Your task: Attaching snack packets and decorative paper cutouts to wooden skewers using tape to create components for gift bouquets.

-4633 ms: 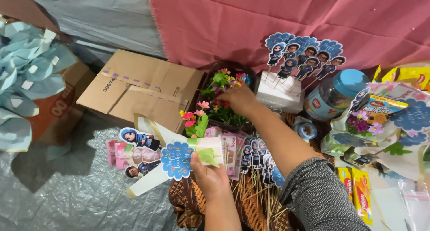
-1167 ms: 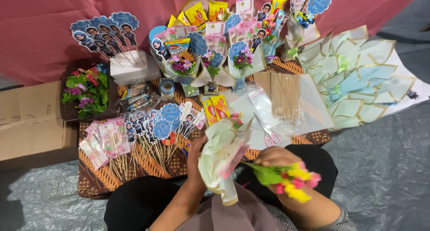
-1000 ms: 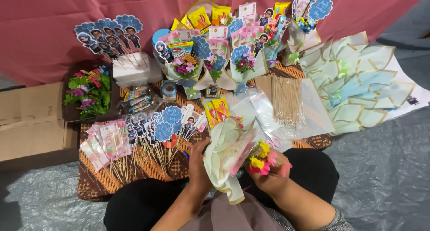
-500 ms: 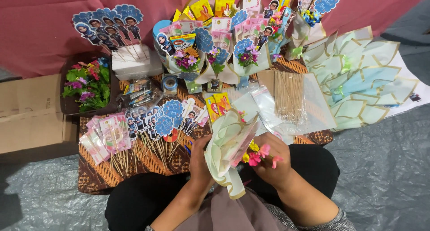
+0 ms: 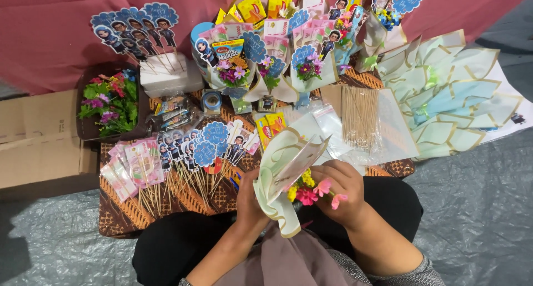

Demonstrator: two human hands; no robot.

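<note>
- Wrap [image 5: 286, 178], pale green paper with gold edge, sits at frame centre over the lap, at 6 o'clock from the desk [image 5: 119, 211] stock.
- Left hand [image 5: 251, 200] closed round the wrap's lower, narrow part from the 9 o'clock side; fingers hidden behind the paper.
- Right hand [image 5: 341, 191] curled shut on the flowers [image 5: 311, 190], a small pink-and-yellow sprig, just at the wrap's 3 o'clock edge.
- Progress, judged: blooms touch the wrap's open side, stem end hidden under the fingers, so the sprig looks partly in, not seated. Wrap holds no card pick or snack packet, unlike the finished bouquets [image 5: 266, 69] at 12 o'clock. Early to middle stage.
- Left to do, judged: seat sprig, add picks, tie off. No ribbon seen on this wrap.
- Wrap long axis runs from 6 to 1 o'clock; open mouth points to 1 o'clock, narrow end toward the person.
- Sprig lies roughly across that axis, blooms toward 9 o'clock and the wrap, one pink bloom sticking out at 3 o'clock past the knuckles.
- Nearby: card picks [image 5: 205, 147] at 10 o'clock, skewers [image 5: 361, 117] at 1 o'clock, spare wraps [image 5: 444, 97] at 2 o'clock, loose flower pile [image 5: 108, 100] far at 10 o'clock.
</note>
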